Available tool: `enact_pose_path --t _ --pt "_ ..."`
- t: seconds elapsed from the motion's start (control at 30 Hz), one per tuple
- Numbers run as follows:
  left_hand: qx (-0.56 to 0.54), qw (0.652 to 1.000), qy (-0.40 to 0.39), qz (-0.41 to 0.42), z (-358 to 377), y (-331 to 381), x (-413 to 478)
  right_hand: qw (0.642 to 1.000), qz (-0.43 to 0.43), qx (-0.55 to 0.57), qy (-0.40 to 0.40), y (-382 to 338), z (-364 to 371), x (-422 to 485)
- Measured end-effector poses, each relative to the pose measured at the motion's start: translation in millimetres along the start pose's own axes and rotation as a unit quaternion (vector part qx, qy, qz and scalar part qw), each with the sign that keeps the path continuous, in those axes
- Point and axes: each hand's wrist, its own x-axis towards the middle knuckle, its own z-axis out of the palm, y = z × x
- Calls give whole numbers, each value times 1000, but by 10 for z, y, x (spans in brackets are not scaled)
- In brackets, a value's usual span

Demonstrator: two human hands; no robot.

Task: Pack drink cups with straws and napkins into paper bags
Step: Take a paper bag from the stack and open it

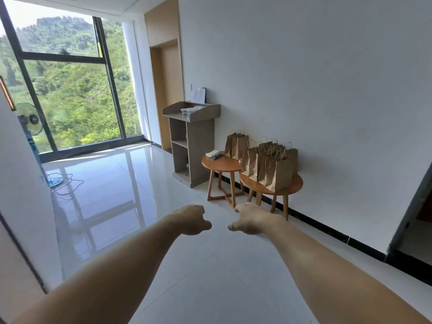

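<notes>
though far from upright paper bags (278, 174), left hand (191, 219), right hand (251, 218): each grip slack, empty

L hand (192, 219), R hand (250, 218) loosely curled, prob. empty.

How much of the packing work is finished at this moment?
Done: paper bags stand ready on the round tables; their insides are hidden. In hand: nothing; left hand and right hand are empty, away from the tables. Left: cups on the grey stand and napkins wait unpacked. I see no straws.
</notes>
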Motion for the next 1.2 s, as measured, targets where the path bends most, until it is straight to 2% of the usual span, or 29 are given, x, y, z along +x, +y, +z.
enact_pose_path --t 0.37,0.67,0.83,1.0,1.2 --pt "-12 998 -4 -65 -299 162 1340 996 -71 -25 -53 393 -515 1621" --pt "-10 995 -49 -87 -428 -429 2727 990 -97 -33 -101 169 -543 3141" --pt "-25 995 -36 -94 -701 -848 3627 990 -85 -47 -101 -30 -764 4113" --pt "-27 997 -24 -75 -1008 -1177 4521 995 -79 -25 -52 -166 -978 5065" --pt "-12 998 -27 -60 -1219 -1364 5631 994 -85 -21 -58 -145 -1163 6154"
